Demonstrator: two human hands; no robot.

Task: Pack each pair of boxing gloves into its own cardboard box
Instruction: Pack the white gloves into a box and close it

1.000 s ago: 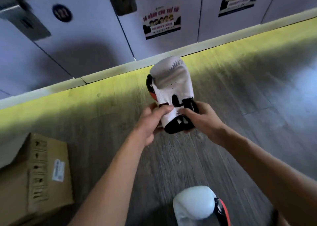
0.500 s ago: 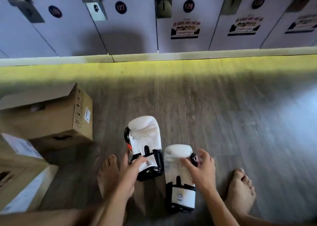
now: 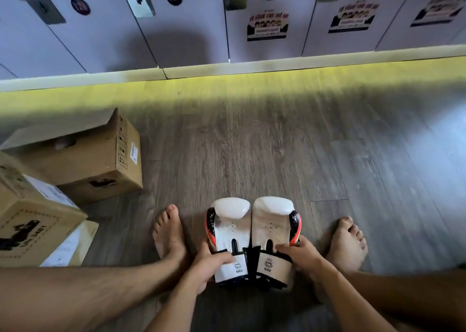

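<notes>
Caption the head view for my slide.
Left hand and right hand hold the boxing gloves side by side on the floor, open cardboard box at left.

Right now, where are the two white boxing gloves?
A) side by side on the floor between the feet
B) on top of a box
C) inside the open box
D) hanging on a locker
A: the left glove and right glove lie side by side on the floor, between the left foot and right foot.

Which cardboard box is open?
The farther box, toward the lockers: its top flap is lifted. The nearer box at the left edge looks closed.
</notes>
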